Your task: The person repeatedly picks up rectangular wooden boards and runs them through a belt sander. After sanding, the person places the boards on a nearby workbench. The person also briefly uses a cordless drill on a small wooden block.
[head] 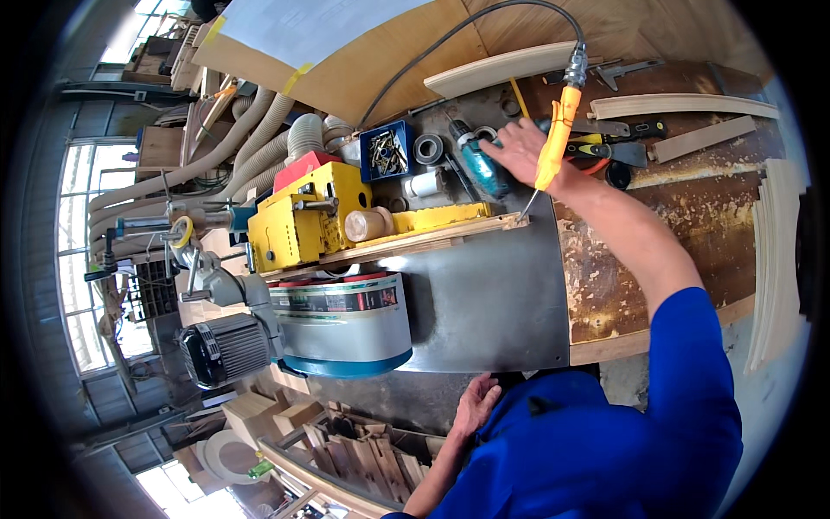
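My right hand [517, 150] reaches across the machine table, beside a teal cordless drill [485, 167]. Its thumb points toward the drill body, and its fingers bend near a yellow stick [519, 97]. Whether they grip anything is hidden. An orange-handled air blow gun [559, 139] hangs from a dark hose in front of my right wrist, its thin nozzle pointing down. Low at my waist, by the table's front edge, my left hand [478, 401] hangs loosely bent with nothing seen in it. Metal rings [428, 149] and a blue box of fasteners [387, 150] lie left of the drill.
A yellow machine fence [305, 217] with a wooden strip [447, 235] crosses the steel table [493, 292]. Left of it are a grey-and-teal guard [343, 331] and an electric motor [227, 347]. Putty knives [616, 152], a caliper [626, 72] and wood mouldings [687, 105] lie rightward.
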The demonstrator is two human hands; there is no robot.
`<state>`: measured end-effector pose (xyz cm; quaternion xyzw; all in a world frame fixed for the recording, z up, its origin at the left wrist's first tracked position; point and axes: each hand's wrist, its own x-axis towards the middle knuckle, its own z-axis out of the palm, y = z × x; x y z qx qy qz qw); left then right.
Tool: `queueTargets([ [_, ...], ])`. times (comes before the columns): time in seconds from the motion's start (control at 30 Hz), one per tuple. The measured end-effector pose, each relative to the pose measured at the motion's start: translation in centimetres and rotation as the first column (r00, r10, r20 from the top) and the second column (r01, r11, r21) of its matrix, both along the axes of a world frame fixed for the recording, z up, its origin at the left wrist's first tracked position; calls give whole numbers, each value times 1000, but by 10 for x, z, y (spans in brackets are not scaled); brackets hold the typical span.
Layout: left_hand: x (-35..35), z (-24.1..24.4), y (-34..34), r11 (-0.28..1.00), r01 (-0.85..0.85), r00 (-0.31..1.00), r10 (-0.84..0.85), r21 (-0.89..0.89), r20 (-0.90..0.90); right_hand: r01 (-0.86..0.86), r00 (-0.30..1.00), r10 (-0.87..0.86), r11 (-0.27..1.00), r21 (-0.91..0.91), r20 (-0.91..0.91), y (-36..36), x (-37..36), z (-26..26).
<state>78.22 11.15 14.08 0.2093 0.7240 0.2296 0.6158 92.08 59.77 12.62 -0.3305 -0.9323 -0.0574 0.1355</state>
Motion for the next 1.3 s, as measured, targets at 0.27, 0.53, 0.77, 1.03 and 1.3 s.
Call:
queueTargets([
  [0.27, -59, 47, 65, 925, 299, 938, -330, 233, 108, 18, 981, -38, 994, 106, 188, -57, 116, 55],
  [0.53, -135, 95, 173, 425, 819, 538, -333, 386, -775, 506, 768, -626, 721, -474, -132, -289, 144, 98],
  [0.77, -167, 92, 276, 202, 978, 64, -99, 43, -993, -325, 37, -972, 207, -923, -231, -438, 48, 41],
  [1.03, -152, 73, 330, 60, 923, -347, -295, -380, -890, -696, -468, -878, 298, -653, 98, -412, -114, -1],
  [1.3, -148, 48, 328, 172, 940, -216, -372, -295, -903, -824, -544, -751, 394, -408, 374, -374, -190, -10],
])
